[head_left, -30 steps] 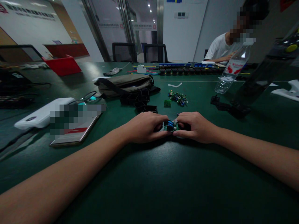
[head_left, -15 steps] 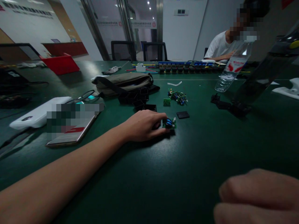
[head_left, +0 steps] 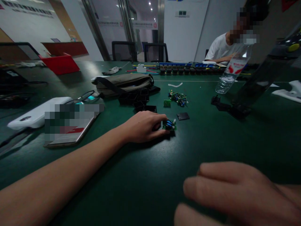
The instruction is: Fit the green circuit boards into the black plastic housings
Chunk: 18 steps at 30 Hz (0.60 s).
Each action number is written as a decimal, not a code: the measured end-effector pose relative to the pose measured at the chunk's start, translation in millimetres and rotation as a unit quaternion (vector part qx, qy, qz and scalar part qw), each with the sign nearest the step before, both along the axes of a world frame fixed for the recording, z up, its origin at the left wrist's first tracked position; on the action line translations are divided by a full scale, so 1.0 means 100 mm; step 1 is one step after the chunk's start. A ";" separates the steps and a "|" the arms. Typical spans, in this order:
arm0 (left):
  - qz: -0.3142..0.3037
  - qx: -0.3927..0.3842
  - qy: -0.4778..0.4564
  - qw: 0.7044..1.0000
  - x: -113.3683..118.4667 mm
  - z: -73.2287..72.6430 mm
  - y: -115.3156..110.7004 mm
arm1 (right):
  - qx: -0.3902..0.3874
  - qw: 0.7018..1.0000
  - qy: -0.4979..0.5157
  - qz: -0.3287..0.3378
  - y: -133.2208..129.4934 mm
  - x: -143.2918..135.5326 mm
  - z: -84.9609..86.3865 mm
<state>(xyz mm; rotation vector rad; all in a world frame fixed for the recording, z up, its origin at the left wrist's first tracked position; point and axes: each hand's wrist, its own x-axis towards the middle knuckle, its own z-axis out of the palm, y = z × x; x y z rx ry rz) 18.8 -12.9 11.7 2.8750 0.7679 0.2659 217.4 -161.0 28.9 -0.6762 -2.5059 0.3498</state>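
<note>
My left hand (head_left: pixel 147 127) rests on the green table (head_left: pixel 141 175), its thumb and fingers closed around a small circuit board (head_left: pixel 169 125) with blue parts. At the lower right, my right hand (head_left: pixel 230 194) hangs over the table, fingers apart and slightly blurred, with nothing visible in it. A flat black piece (head_left: pixel 183 116) lies just beyond the held board. Farther back are a small green board (head_left: pixel 167 103) and a cluster of circuit boards (head_left: pixel 178 98). Black open boxes (head_left: pixel 135 98) sit behind my left hand.
A phone (head_left: pixel 75 128), a white device (head_left: pixel 39 113) and glasses (head_left: pixel 90 97) lie at left. Behind the boxes is a grey-green pouch (head_left: pixel 124 84). A water bottle (head_left: pixel 232 72) and a dark bottle (head_left: pixel 261 75) stand at right. A person (head_left: pixel 221 47) sits across the table.
My right hand has moved left and further into view, and more of its fingers and wrist show. My left hand still holds the board in the same place.
</note>
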 end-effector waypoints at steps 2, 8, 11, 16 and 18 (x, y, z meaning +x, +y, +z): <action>-0.001 0.004 -0.003 1.000 0.00 -0.01 0.00 | 0.068 0.998 -0.002 -0.004 0.20 0.02 0.05; -0.001 0.005 -0.015 1.000 0.00 0.01 -0.01 | 0.191 0.974 0.035 -0.114 0.81 0.28 -0.11; 0.000 -0.005 -0.019 1.000 -0.01 0.02 -0.01 | 0.103 0.982 0.056 -0.149 0.95 0.35 -0.25; 0.003 -0.006 -0.024 1.000 -0.02 0.01 0.00 | 0.013 0.991 0.024 -0.131 1.00 0.34 -0.35; 0.000 -0.004 -0.024 1.000 -0.02 0.00 0.00 | 0.001 0.991 0.017 -0.131 1.02 0.33 -0.36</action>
